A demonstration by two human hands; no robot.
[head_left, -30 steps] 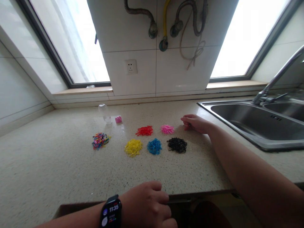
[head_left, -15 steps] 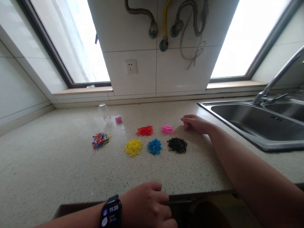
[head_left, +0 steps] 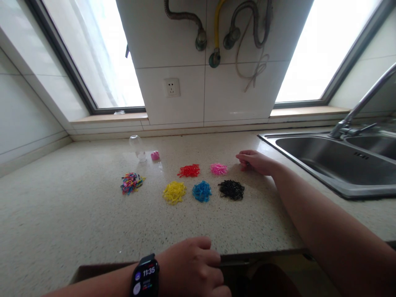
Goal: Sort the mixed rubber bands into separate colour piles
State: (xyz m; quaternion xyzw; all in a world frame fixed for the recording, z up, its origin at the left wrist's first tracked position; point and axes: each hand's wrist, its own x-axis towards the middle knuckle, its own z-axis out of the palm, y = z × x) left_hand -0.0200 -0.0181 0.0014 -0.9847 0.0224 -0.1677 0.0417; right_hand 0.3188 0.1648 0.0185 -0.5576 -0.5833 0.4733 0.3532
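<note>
Small heaps of tiny rubber bands lie on the speckled countertop (head_left: 62, 222): red (head_left: 188, 170), pink (head_left: 218, 168), yellow (head_left: 174, 192), blue (head_left: 201, 191), black (head_left: 231, 189), and a mixed-colour heap (head_left: 130, 182) further left. My right hand (head_left: 254, 161) rests on the counter just right of the pink heap, fingers curled in; what they hold, if anything, is hidden. My left hand (head_left: 193, 268), with a black smartwatch (head_left: 144, 275) on the wrist, is closed in a fist at the counter's front edge, with nothing visible in it.
A clear little bottle (head_left: 137, 147) lies on its side at the back left, with a pink cap (head_left: 155, 155) beside it. A steel sink (head_left: 324, 165) with a tap (head_left: 359, 109) fills the right. A tiled wall with a socket (head_left: 172, 87) and hoses stands behind.
</note>
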